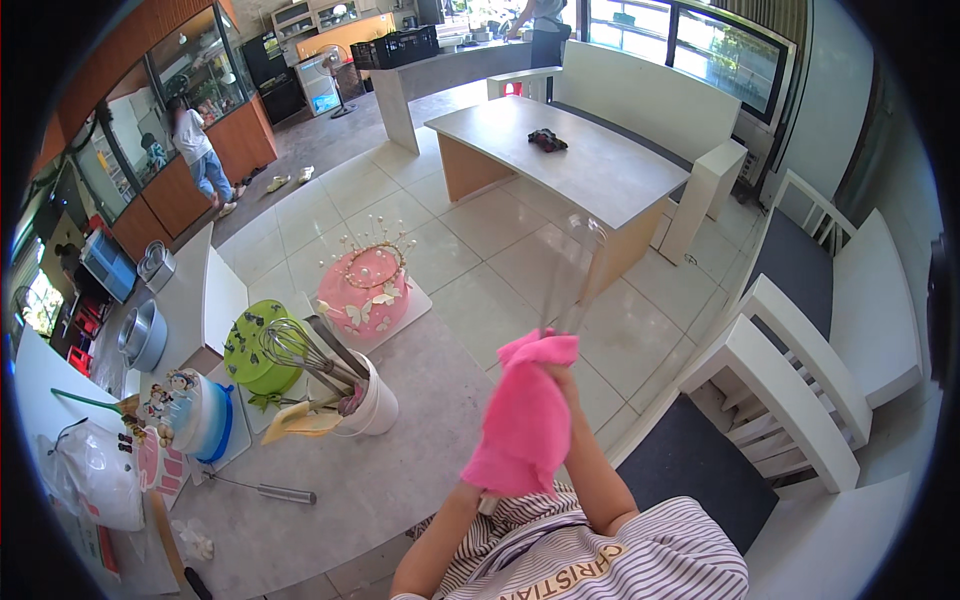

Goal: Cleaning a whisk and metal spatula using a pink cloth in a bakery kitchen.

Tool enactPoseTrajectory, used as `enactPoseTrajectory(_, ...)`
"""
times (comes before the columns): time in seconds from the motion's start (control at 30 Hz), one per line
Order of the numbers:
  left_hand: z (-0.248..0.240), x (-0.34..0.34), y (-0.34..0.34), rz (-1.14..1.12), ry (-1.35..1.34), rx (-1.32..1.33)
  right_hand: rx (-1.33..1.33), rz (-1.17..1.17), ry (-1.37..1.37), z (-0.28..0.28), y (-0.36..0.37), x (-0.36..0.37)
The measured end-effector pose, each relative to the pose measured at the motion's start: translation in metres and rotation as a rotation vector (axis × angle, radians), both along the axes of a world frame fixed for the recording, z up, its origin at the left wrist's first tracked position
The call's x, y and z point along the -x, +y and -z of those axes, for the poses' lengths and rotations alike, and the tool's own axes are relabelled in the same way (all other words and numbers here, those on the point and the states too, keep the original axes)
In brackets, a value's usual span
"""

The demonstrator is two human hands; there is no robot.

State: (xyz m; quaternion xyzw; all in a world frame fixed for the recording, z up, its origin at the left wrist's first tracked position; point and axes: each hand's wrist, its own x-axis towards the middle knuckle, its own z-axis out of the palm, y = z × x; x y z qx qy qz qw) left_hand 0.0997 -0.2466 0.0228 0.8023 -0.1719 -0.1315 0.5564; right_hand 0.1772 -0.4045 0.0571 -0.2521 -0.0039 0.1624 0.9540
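A pink cloth (525,420) hangs in front of me, wrapped round a wire whisk (575,270) whose loops point up and away. My right hand (564,386) is closed at the cloth's upper right side, pressing it round the whisk below the wires. Lower down, my left hand (467,497) grips the whisk's handle end, its fingers mostly covered by the cloth. Left of the cloth, a white bucket (378,405) on the table holds several tools, among them another whisk (290,345) and a yellowish spatula (300,422).
On the grey table (400,490) stand a pink cake (365,295), a green cake (262,345) and a blue-white cake (197,420). A thin metal-handled tool (287,494) lies nearby. White chairs (790,400) stand at right; a table (600,165) with a dark item is beyond. Two people are farther off.
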Motion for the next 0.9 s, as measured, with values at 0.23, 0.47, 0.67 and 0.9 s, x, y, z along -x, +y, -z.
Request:
enactPoseTrajectory(0.23, -0.005, 0.033, -0.001, 0.529, 1.245, 1.216, 0.016, 0.408, -0.034, 0.020, -0.040, -0.021)
enactPoseTrajectory(0.47, -0.015, 0.074, 0.029, 0.274, 1.358, 1.135, 0.010, 0.606, -0.110, 0.003, -0.052, -0.044)
enactPoseTrajectory(0.67, -0.032, 0.084, 0.046, 0.232, 1.323, 0.981, 0.468, 0.948, -0.124, 0.040, -0.078, -0.076)
enactPoseTrajectory(0.9, -0.056, 0.071, 0.037, 0.020, 0.814, 0.294, 0.425, 1.232, -0.297, 0.057, -0.076, -0.089)
